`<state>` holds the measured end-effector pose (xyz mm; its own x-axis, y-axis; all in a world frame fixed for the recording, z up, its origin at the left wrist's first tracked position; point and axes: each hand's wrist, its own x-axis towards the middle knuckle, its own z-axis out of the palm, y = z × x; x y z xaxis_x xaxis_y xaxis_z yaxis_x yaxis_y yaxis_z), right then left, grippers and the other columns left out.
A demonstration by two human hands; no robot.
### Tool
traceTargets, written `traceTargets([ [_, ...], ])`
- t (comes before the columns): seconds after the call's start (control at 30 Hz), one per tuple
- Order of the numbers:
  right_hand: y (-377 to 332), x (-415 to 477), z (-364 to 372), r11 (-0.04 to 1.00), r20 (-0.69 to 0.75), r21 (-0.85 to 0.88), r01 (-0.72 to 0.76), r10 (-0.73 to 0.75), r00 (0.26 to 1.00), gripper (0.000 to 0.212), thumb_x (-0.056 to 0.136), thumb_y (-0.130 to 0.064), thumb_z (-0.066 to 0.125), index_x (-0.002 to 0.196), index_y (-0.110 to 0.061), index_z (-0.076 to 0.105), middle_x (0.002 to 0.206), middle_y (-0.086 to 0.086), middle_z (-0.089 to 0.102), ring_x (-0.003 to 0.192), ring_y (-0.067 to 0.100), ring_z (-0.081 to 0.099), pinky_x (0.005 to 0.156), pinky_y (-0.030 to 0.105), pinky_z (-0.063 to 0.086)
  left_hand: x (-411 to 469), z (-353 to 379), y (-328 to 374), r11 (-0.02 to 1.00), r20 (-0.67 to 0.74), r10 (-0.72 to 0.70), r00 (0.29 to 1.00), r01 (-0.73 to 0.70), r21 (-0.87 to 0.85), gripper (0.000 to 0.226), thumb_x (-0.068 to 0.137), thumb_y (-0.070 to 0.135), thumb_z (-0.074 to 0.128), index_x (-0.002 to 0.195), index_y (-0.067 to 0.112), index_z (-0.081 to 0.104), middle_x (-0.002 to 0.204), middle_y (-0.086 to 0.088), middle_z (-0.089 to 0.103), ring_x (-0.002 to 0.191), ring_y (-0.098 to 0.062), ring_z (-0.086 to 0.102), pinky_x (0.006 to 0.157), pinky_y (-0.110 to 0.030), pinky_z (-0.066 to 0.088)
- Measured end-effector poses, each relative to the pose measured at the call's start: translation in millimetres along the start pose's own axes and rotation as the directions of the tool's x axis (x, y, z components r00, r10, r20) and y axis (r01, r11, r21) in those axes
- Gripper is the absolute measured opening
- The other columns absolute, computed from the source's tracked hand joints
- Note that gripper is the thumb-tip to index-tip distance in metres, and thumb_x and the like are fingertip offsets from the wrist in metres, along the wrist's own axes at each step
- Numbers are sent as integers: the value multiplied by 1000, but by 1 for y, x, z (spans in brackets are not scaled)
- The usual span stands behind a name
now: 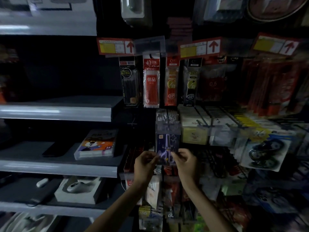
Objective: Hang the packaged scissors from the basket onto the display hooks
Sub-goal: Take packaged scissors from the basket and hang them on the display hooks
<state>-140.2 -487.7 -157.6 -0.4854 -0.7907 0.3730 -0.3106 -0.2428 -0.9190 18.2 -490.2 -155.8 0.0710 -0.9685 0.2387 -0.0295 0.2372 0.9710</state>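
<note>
A dark blue card pack of purple scissors (167, 144) stands upright in front of the hook wall, under a blurred clear price tag holder (168, 128). My left hand (145, 162) pinches the pack's lower left edge. My right hand (186, 160) pinches its lower right edge. The pack's top reaches the tag holder; the hook itself is too dim and blurred to make out. No basket shows in view.
Pen refill packs (151, 82) hang on hooks above, under red price tags (115, 46). Correction tape packs (264, 152) hang to the right. Grey shelves on the left hold a marker box (97, 144) and a boxed mouse (78, 188). More packets hang below my hands.
</note>
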Motion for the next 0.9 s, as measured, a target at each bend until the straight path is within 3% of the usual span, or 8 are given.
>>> traceTargets([
  [0.17,-13,13,1,1000,0,-30,6,-6,1000,17,85,-25,84,92,-24,69,77,-17,66,72,-2,65,60,12,46,12,7,6,999,-34,-1,999,0,-32,7,94,14,77,94,11,72,85,-5,77,73,-10,73,63,-23,53],
  [0.37,-15,35,14,999,0,-43,-31,31,1000,20,84,-31,84,97,-18,74,78,-15,69,75,6,71,67,29,57,33,14,11,1000,-87,-2,996,0,-16,8,93,10,78,91,13,71,80,0,77,74,-9,74,67,-27,58],
  [0.43,-18,39,16,999,0,-44,-31,31,1000,17,85,-31,84,92,-22,71,75,-14,69,72,5,70,64,28,55,39,16,12,1000,-95,-2,995,3,10,7,94,9,77,93,14,71,84,-1,78,77,-9,75,67,-22,57],
  [0.6,-17,44,18,996,3,-65,-61,61,998,21,84,-32,85,87,-22,66,71,-17,66,68,1,67,61,25,51,49,20,4,995,-130,-53,990,63,75,11,90,17,82,88,21,73,83,3,78,78,-11,75,72,-32,58],
  [0.73,-10,39,15,992,1,-94,-80,81,997,25,85,-34,84,93,-22,64,74,-19,63,69,-5,61,59,18,45,44,20,-3,992,-150,-50,987,66,106,11,92,18,80,84,23,75,79,8,78,74,-2,73,76,-31,59],
  [0.9,0,37,16,987,-5,-135,-85,85,996,27,85,-34,83,98,-18,66,78,-17,61,69,-7,57,57,12,38,42,18,-10,990,-162,-22,987,44,133,13,90,17,82,83,26,75,82,7,79,82,-7,75,79,-30,59],
])
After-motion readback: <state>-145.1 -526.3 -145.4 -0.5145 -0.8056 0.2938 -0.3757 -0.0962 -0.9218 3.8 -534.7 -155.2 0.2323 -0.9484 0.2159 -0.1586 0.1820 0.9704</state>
